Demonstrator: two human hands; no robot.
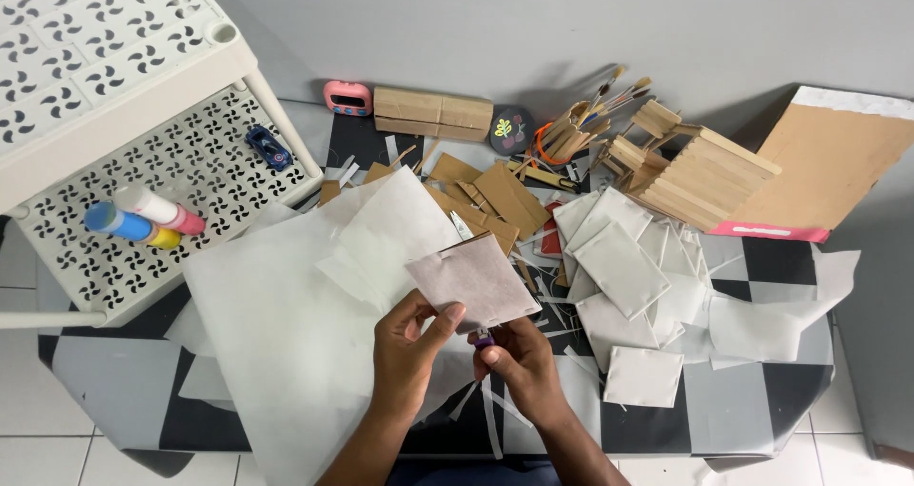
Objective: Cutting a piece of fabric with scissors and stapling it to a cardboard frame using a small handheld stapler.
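Left grip [411,338] under card square [473,281], seemingly pinching.

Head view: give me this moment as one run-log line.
left hand: pinches paper-covered square at lower edge | right hand: holds small purple item under it | large white sheet beneath | finished squares piled right

A square card panel covered in white paper [473,280] is held tilted above the bench, its lower edge pinched at the middle of the view. Just below it, at six o'clock, sits a small purple glue stick [484,337], mostly hidden.
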